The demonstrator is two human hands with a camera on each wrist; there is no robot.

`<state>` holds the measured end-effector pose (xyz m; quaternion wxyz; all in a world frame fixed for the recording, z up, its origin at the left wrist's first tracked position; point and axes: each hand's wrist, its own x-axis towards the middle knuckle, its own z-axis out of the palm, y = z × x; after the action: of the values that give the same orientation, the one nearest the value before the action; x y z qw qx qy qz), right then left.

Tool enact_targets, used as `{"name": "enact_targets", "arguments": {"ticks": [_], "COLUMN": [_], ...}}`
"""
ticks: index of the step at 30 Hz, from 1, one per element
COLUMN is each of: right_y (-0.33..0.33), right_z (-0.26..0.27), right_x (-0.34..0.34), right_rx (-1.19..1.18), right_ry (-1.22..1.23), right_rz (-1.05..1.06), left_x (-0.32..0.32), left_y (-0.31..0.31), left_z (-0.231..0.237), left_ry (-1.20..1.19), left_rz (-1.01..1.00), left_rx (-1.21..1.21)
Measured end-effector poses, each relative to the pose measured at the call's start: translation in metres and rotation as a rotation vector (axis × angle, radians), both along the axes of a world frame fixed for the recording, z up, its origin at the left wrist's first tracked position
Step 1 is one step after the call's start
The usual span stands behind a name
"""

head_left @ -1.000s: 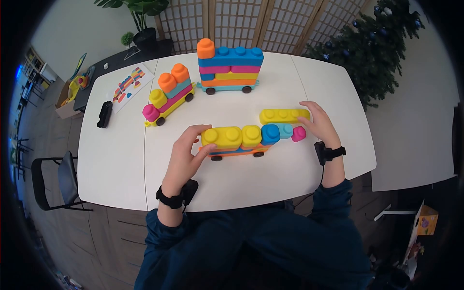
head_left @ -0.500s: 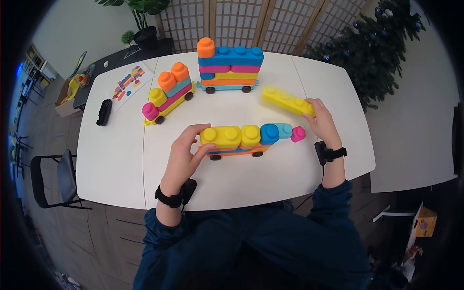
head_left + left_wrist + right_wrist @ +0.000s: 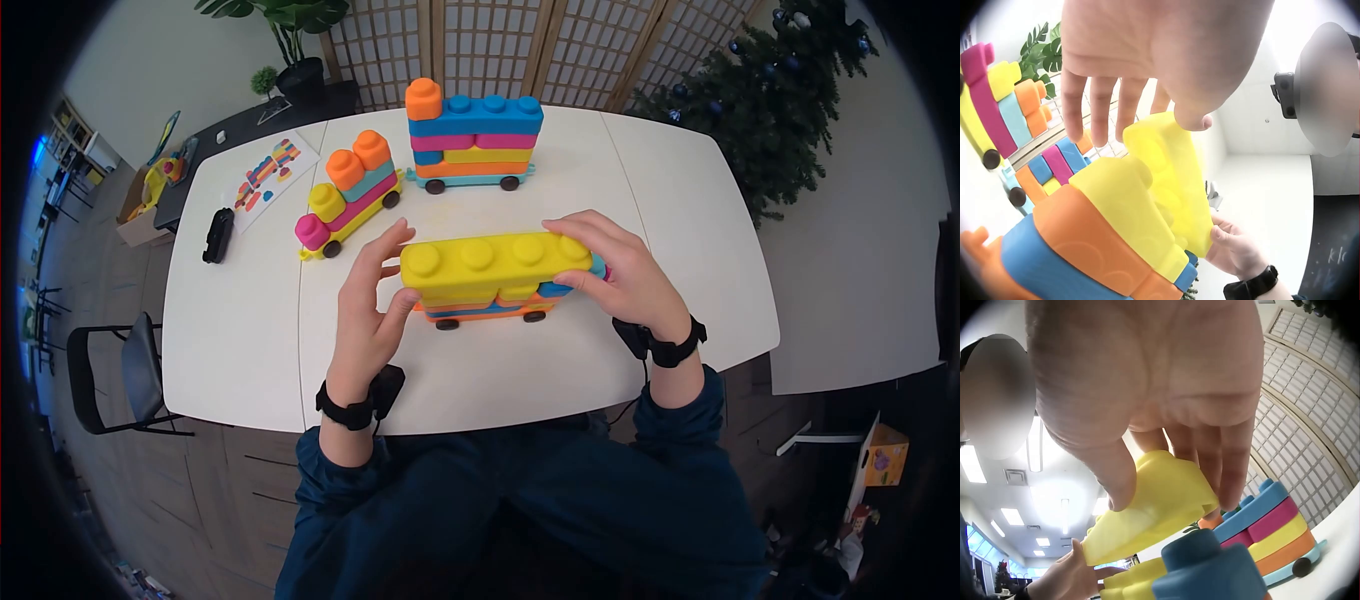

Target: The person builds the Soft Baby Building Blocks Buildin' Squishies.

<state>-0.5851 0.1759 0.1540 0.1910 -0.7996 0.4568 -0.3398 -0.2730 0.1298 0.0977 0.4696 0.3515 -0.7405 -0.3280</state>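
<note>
My right hand pinches the right end of a long yellow building block between thumb and fingers. The block is held over a wheeled block wagon, tilted so its hollow underside shows in the left wrist view. Yellow, orange and blue blocks make up the wagon's upper layers. My left hand is around the long block's left end, fingers spread and fairly straight, thumb right at its edge. A teal block behind the right hand is mostly hidden.
Farther back stands a taller wheeled block stack, with a smaller block wagon to its left. A picture sheet and a black case lie on the white table at the left.
My right hand picked up the long yellow block, swung it up from the table and brought it left over the wagon. My left hand has let go of the wagon's left end and shifted slightly left.
</note>
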Motion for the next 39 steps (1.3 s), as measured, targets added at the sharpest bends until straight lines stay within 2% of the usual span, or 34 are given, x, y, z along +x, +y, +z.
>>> {"name": "enact_targets", "arguments": {"ticks": [4, 26, 28, 39], "right_y": [0.001, 0.003, 0.003, 0.005], "right_z": [-0.004, -0.02, -0.026, -0.039], "right_x": [0.003, 0.001, 0.0, 0.002], "right_rx": [0.05, 0.079, 0.131, 0.057], "right_ry": [0.0, -0.095, -0.174, -0.185], "right_rz": [-0.008, -0.061, -0.055, -0.027], "left_x": [-0.001, -0.01, -0.011, -0.009], "left_y": [0.001, 0.001, 0.001, 0.006], "left_z": [0.003, 0.008, 0.007, -0.003], "left_ry": [-0.1, -0.129, -0.125, -0.114], "left_rz": [-0.021, 0.006, 0.013, 0.017], "left_rx": [-0.017, 0.069, 0.076, 0.057]}}
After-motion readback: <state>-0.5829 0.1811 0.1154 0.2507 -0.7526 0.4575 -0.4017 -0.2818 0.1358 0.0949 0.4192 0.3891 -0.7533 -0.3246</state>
